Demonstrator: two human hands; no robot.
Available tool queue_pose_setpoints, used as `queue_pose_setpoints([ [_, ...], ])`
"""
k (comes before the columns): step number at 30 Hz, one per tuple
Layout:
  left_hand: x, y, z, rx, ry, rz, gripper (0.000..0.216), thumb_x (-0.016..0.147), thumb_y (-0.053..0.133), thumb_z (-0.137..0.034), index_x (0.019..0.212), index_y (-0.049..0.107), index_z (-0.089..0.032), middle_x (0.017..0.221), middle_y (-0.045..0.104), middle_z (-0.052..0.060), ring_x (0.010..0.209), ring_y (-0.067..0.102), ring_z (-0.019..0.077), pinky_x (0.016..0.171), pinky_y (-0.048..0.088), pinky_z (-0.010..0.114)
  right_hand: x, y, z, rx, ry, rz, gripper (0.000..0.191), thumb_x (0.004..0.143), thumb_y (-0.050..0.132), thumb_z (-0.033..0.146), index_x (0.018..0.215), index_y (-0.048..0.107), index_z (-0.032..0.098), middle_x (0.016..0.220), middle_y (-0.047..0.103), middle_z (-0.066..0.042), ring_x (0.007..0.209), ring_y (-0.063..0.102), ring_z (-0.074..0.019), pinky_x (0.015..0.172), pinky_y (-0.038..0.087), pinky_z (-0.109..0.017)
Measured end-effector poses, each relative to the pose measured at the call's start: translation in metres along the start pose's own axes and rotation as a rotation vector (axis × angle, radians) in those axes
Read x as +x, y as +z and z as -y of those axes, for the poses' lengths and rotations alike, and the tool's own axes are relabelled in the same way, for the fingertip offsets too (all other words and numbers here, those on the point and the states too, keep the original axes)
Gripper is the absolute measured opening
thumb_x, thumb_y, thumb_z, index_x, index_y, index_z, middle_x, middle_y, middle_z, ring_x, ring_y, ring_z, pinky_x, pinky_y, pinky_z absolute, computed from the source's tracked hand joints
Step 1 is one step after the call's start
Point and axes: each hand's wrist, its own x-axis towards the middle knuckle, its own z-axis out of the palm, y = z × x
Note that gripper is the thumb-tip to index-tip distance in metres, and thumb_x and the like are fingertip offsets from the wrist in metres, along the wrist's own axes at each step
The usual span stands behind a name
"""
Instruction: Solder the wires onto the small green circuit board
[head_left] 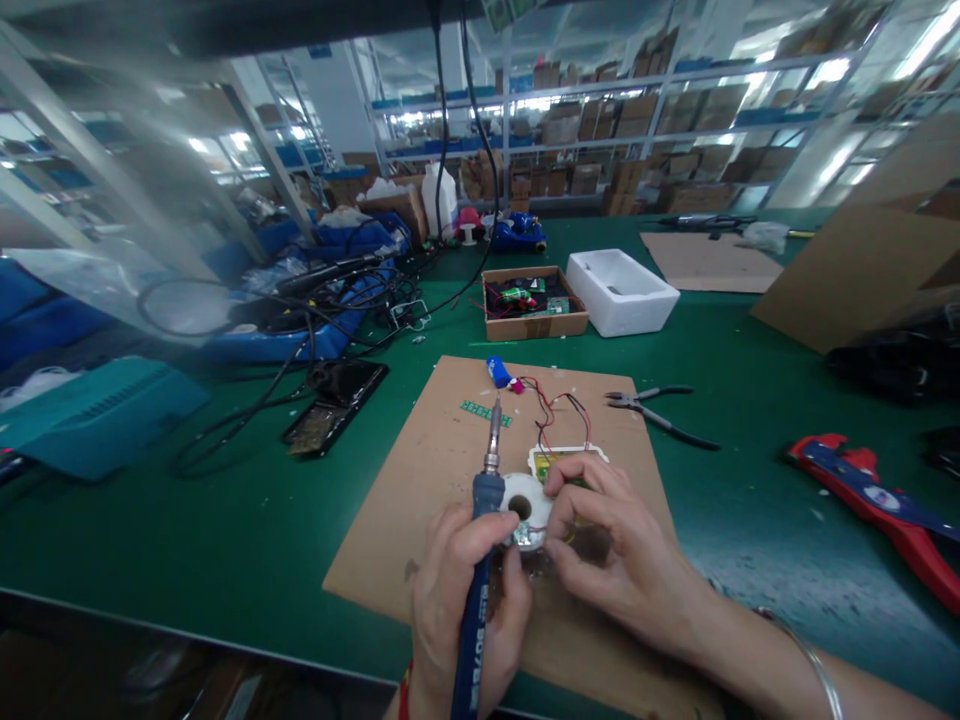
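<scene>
My left hand [469, 590] is closed around a soldering iron [487, 500], its metal tip pointing away from me. The same hand's thumb and fingers also steady a white spool [534, 500] with a dark centre hole, which looks like a solder wire spool. My right hand [607, 530] is at the spool's right edge, fingers curled in a pinch; what lies between them is too small to make out. Just beyond it sits a white-framed circuit board [551, 460] with red and black wires, partly hidden. A green strip of small boards [485, 413] and a blue cylindrical part [497, 372] lie farther off.
Beneath the work is a cardboard sheet [397, 500] on the green table [247, 530]. Cutting pliers [660, 412] and a red-and-blue tool [877, 500] lie right. A soldering stand [334, 405] is left. A cardboard box [534, 328] and white foam box [637, 310] stand behind.
</scene>
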Motion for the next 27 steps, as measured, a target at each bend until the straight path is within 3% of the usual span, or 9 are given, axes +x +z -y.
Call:
queue_pose_setpoints([
  [5,0.001,0.002,-0.002,-0.087,0.052,-0.06,0.048,0.07,0.063,0.007,0.111,0.051,-0.015,0.103,0.063,0.007,0.099,0.06,0.0197,0.086,0.052,0.037,0.002,0.001,-0.001,0.024,-0.001,0.004,0.013,0.073,0.054,0.007,0.071,0.055,0.02,0.093,0.053,-0.002,0.094,0.05,-0.0198,0.084,0.032,-0.038],
  [18,0.003,0.005,-0.003,-0.271,0.014,0.05,0.044,0.076,0.058,0.009,0.107,0.05,-0.02,0.099,0.058,0.003,0.091,0.058,0.0136,0.077,0.051,0.03,-0.004,-0.004,-0.008,0.038,-0.033,0.077,0.009,0.086,0.055,0.017,0.081,0.059,0.023,0.099,0.053,-0.002,0.1,0.049,-0.0212,0.086,0.033,-0.04],
  [27,-0.003,0.007,-0.003,-0.331,-0.16,-0.123,0.039,0.078,0.058,0.005,0.108,0.05,-0.019,0.092,0.06,0.001,0.085,0.065,0.0138,0.081,0.054,0.03,-0.002,-0.004,-0.009,0.157,0.113,0.105,0.008,0.084,0.057,0.023,0.077,0.061,0.022,0.099,0.052,-0.003,0.099,0.051,-0.0221,0.089,0.034,-0.044],
])
